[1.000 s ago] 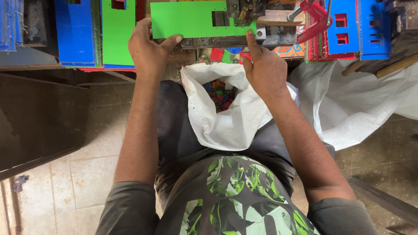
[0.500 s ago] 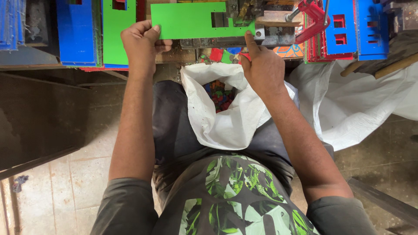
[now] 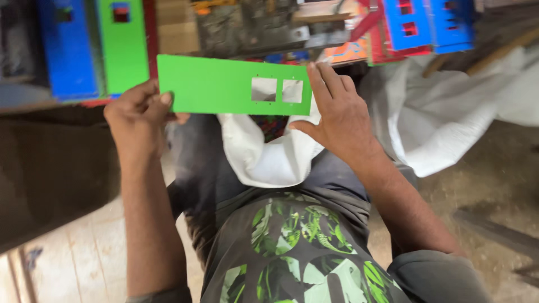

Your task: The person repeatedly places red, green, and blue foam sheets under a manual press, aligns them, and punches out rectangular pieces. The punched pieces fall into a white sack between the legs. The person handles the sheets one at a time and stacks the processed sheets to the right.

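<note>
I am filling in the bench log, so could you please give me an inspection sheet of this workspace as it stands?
Surface: cluttered workbench ahead, blurred.
Job's things: green panel with two square cut-outs, held level at both ends; white bag on the lap, beneath it.
Clutter: blue panels, another green panel, red pieces, partly blurred.
Grippers: left hand pinches the panel's left end; right hand holds its right end.
Cables: nothing seen.
Surroundings: large white sack to the right; tiled floor.

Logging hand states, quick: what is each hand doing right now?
Left hand: closed, pinching the left end of the green panel.
Right hand: fingers spread, holding the panel's right end.
</note>
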